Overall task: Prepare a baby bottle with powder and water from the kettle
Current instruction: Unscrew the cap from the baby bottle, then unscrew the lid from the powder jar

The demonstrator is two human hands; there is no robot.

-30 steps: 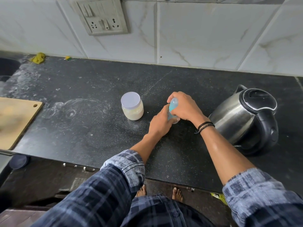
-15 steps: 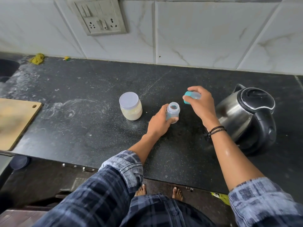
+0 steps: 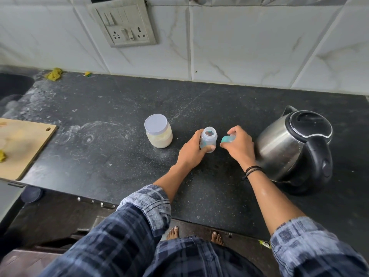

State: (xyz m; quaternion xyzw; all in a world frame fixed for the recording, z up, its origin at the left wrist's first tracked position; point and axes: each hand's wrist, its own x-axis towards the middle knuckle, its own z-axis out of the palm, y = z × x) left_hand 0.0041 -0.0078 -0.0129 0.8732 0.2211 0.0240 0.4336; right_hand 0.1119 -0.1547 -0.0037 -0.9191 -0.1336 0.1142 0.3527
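Two hands at bottle [image 3: 208, 139]: left hand [image 3: 192, 150] grips open bottle; right hand [image 3: 237, 145] pinches cap [image 3: 227, 139] beside it. Jar [image 3: 158, 131] left, kettle [image 3: 295, 144] right.

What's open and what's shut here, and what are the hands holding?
Baby bottle: open, upright.
Teal cap: off the bottle.
Powder jar: lid on.
Kettle: lid shut.
Left hand: grips the baby bottle.
Right hand: holds the teal cap.

Left hand [image 3: 190, 151] grips open bottle [image 3: 208, 139]; right hand [image 3: 237, 145] holds its teal cap [image 3: 227, 139].
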